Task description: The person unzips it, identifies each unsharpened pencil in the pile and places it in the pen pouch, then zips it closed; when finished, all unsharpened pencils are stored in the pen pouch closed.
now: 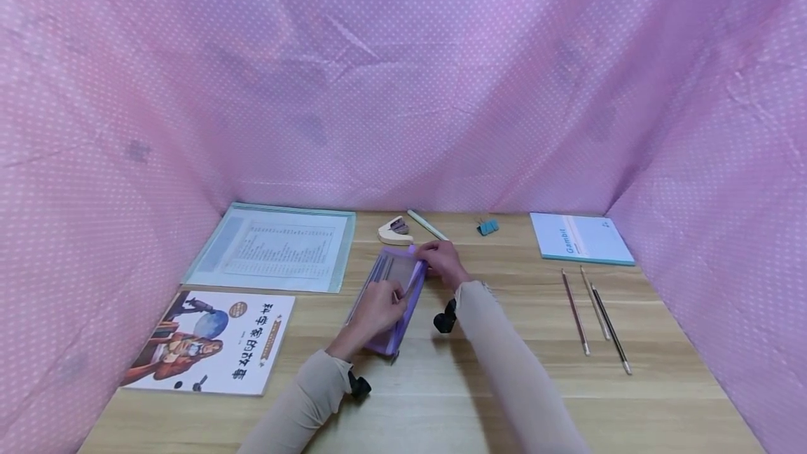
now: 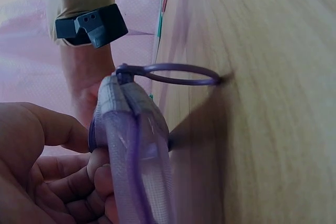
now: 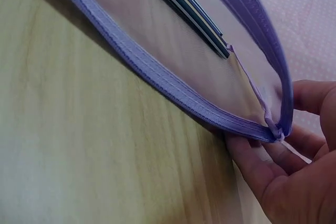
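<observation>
A purple mesh zip pouch lies slantwise on the table between both hands. In the right wrist view its purple zipper edges stand apart, with several dark pencils inside the mesh. My left hand reaches over the pouch and pinches its edge between thumb and fingers. At the far end, my right hand grips the pouch's corner, where the two zipper edges meet. A looped zipper pull sticks out from the pouch's near end in the left wrist view.
Behind the pouch are a cream curved item, a pale green stick and a teal binder clip. A book and document folder lie left; a notebook and three pencils lie right. Pink curtains surround the table.
</observation>
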The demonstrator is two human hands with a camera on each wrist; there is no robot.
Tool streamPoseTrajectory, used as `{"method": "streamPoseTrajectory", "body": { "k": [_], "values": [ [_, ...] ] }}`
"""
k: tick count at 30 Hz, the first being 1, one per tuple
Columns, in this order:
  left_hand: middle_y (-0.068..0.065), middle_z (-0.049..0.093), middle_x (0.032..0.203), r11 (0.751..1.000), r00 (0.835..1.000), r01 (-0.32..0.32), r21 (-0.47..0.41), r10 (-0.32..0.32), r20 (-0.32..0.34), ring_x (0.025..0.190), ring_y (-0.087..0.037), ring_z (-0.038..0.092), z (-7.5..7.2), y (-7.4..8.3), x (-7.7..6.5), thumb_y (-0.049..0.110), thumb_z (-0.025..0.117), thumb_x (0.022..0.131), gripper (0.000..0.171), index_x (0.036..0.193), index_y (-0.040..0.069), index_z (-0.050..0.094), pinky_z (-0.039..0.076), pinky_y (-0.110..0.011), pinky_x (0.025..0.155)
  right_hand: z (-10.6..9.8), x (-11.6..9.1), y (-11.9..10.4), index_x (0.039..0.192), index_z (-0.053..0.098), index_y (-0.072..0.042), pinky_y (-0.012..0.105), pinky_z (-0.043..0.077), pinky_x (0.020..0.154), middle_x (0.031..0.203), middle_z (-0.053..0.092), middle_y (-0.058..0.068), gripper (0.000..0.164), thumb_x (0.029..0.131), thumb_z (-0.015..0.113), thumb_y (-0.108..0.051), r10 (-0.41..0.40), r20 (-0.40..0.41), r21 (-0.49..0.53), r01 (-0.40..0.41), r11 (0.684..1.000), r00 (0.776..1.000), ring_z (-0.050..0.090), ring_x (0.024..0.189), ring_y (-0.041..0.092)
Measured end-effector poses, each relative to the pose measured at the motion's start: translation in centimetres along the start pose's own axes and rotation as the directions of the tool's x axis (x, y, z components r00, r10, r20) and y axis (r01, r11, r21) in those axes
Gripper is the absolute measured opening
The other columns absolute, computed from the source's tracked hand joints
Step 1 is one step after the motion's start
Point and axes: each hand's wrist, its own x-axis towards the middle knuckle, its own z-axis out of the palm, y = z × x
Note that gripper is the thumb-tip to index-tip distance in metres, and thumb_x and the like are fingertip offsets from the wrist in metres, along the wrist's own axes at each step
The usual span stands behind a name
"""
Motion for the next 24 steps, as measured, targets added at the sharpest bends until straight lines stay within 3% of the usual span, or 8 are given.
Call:
{"method": "streamPoseTrajectory", "body": {
  "k": [6, 13, 24],
  "values": [
    [-0.001, 0.065, 0.065, 0.999, 1.0, -0.017, 0.029, 0.017, -0.012, 0.051, -0.008, 0.055, 0.28, -0.21, 0.15, 0.01, 0.066, 0.086, 0.005, 0.083, 0.007, 0.069, 0.044, -0.022, 0.044, 0.09, -0.02, 0.11, 0.111, 0.072, -0.001, 0.027, 0.058, 0.074, 0.118, 0.069, 0.016, 0.024, 0.089, 0.07, -0.011, -0.008, -0.007, -0.023, 0.008, 1.0, 1.0, 0.061, 0.09, 0.016],
    [0.0, 0.064, 0.065, 0.999, 1.0, -0.027, 0.037, 0.027, 0.01, 0.053, -0.008, 0.054, 0.51, -0.37, 0.19, 0.011, 0.066, 0.085, 0.006, 0.081, 0.008, 0.07, 0.043, -0.022, 0.046, 0.07, 0.04, 0.59, 0.105, 0.073, 0.002, 0.019, 0.051, 0.061, 0.107, 0.072, 0.015, 0.021, 0.084, 0.074, -0.002, -0.037, -0.047, -0.017, 0.036, 0.999, 0.998, 0.061, 0.077, 0.011],
    [-0.002, 0.068, 0.072, 0.996, 0.998, -0.033, 0.078, 0.03, 0.049, 0.058, -0.009, 0.057, 0.25, -0.35, -0.06, 0.017, 0.067, 0.085, 0.009, 0.083, 0.009, 0.07, 0.045, -0.022, 0.05, 0.34, 0.3, 0.85, 0.102, 0.073, 0.001, 0.017, 0.047, 0.058, 0.107, 0.073, 0.015, 0.02, 0.082, 0.074, 0.001, -0.036, -0.077, -0.032, 0.033, 0.999, 0.996, 0.059, 0.074, 0.01]
  ]
}}
